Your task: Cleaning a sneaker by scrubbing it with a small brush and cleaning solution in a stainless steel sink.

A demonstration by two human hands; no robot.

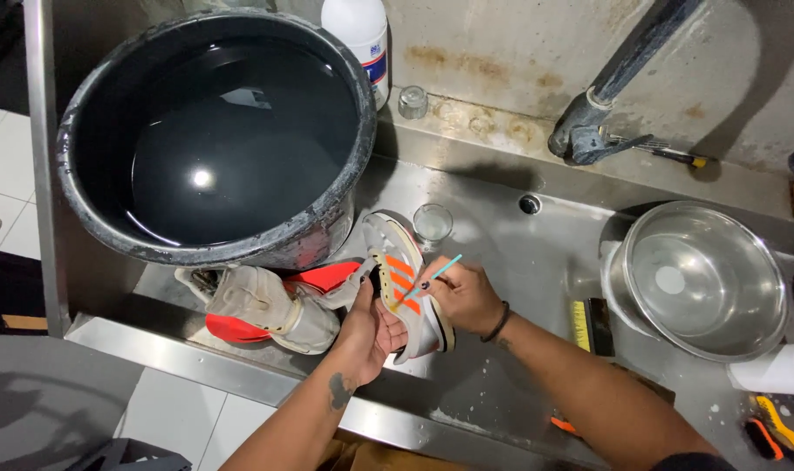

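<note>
My left hand [368, 330] cups a white sneaker [406, 288] with orange stripes from below, holding it on its side above the steel sink. My right hand [461, 295] pinches a thin teal-handled brush [439, 269], and its tip rests against the shoe's striped side. A second white and orange sneaker [270, 307] lies in the sink just left of my left hand, against the base of the black bucket.
A large black bucket [345, 105] full of water fills the sink's left side. A small glass [432, 223] stands behind the shoe. A steel bowl [698, 281] sits at right, a scrub brush [592, 324] beside it. Faucet [589, 131] and white bottle [359, 33] stand at the back.
</note>
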